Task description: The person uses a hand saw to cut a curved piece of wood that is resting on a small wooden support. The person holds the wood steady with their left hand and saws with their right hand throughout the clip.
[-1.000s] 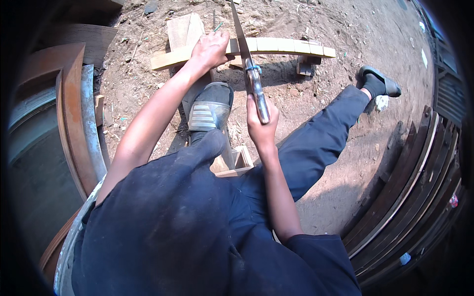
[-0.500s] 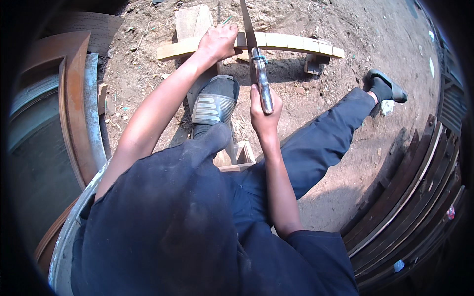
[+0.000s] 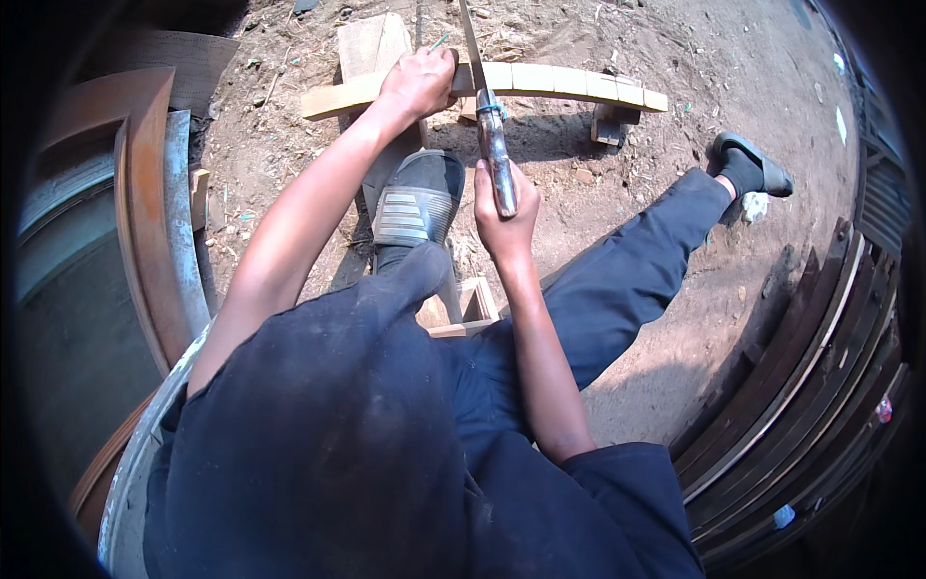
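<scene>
Beam (image 3: 531,80) lies at twelve o'clock in my feed, spanning eleven to past one, thin lines crossing its top. My saw (image 3: 497,159) crosses it left of those lines, blade toward twelve; I cannot tell how deep it bites. My left hand (image 3: 422,84) grips the beam just left of the blade, fingers bent close together over it, tips hidden. My right hand (image 3: 506,214) wraps its fingers round the saw's handle, thumb along the left side. A board (image 3: 374,43) passes beneath the beam at eleven; a block (image 3: 610,125) sits under it at one. I see a frame (image 3: 149,241) at nine, planks (image 3: 801,376) at four.
</scene>
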A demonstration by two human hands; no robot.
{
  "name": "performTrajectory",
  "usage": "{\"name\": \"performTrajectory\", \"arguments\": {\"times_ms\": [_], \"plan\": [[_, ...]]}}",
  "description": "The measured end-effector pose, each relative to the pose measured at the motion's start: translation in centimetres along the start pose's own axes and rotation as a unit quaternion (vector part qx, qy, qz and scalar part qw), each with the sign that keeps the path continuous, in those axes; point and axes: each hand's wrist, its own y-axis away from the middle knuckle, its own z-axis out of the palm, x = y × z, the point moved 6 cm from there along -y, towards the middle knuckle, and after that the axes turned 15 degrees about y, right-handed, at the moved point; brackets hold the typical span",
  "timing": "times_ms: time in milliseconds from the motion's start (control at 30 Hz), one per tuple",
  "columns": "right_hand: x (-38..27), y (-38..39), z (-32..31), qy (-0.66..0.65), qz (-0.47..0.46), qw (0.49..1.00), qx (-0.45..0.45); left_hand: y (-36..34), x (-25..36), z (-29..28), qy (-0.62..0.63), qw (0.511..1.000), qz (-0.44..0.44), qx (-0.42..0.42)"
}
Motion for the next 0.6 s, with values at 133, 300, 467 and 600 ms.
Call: {"name": "performTrajectory", "arguments": {"times_ms": [133,300,467,600], "plan": [[1.3,6.0,-1.7,0.006,0.013,0.999,0.03,-0.1,0.6,-0.5,0.027,1.0,0.004,-0.002],[1.0,4.8,-0.8,-0.026,0.039,0.999,0.012,-0.1,0.4,-0.4,0.025,1.0,-0.005,-0.011],[-0.5,1.0,-0.3,-0.005,0.039,0.999,0.01,0.4,0.3,-0.2,0.014,1.0,0.006,0.014],[1.5,7.2,-2.2,0.037,0.023,0.999,0.008,0.6,0.7,-0.5,-0.008,1.0,0.006,0.028]]}}
